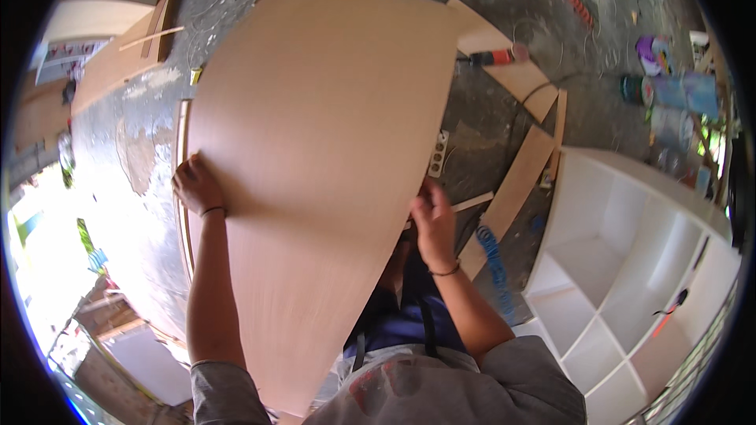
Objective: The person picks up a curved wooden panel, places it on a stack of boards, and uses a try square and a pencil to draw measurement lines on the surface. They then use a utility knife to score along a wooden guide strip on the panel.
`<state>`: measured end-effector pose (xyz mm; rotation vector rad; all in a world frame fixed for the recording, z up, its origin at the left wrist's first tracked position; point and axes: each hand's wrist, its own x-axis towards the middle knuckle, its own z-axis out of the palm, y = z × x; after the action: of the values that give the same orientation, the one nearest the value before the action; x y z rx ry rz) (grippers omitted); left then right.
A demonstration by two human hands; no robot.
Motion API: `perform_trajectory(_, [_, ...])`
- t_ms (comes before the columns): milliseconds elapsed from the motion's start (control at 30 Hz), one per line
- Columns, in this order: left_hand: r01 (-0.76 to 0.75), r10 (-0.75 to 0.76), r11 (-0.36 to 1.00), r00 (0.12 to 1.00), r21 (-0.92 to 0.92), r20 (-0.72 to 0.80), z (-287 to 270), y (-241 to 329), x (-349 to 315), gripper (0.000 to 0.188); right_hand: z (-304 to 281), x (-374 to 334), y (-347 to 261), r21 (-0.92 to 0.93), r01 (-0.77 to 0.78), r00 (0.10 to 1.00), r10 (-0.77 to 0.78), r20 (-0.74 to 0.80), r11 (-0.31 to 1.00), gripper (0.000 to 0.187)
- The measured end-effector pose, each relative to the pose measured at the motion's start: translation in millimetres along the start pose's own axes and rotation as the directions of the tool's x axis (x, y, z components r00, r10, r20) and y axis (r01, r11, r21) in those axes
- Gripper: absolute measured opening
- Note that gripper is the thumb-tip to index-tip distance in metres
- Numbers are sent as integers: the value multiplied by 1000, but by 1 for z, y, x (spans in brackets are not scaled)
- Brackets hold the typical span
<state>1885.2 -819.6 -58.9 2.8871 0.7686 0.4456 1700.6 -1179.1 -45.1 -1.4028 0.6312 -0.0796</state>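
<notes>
Across the middle of the view, from 12 o'clock down to 7 o'clock, a large, pale tan, wood-grained flat panel [323, 126] is spread in front of the grey-shirted body. Its left edge is met at 9 o'clock by the left hand [198, 186], whose fingers are bent over the rim beside a narrow light-brown wooden strip [183, 126]; whether a firm grip is closed underneath cannot be told. Just off centre at 4 o'clock, the right hand [435, 224] is blurred and half open, with nothing seen in the palm; whether the panel's right edge is touched cannot be told.

For good handling, both edges are best supported evenly, since a sheet this broad could flex or swing if only one side is held. Fingertips are best kept flat along the rim, where splinters seem likely. The right edge should be kept from knocking the white multi-socket power strip [439, 154] at 2 o'clock and the red-and-black power tool [492, 57] nearer 1 o'clock
</notes>
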Motion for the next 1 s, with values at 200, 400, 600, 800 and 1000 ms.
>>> perform_trajectory(200, [-84,85,994,996,-77,6,11,-14,8,45,8,-50,47,319,-196,965,125,230,927,50])
perform_trajectory(400, [37,44,936,974,-349,222,6,-8,3,45,-50,-70,106,285,-58,971,-12,237,957,52])
perform_trajectory(600, [-53,207,902,924,-427,322,6,-19,9,41,-120,-70,161,231,-90,993,104,-48,969,53])
perform_trajectory(800, [-37,179,921,925,-389,335,-9,-22,14,40,-121,-82,203,187,-185,970,210,-123,965,54])
perform_trajectory(1000, [-38,163,935,929,-353,331,-18,-9,10,39,-120,-98,225,199,-285,953,300,-47,938,56])
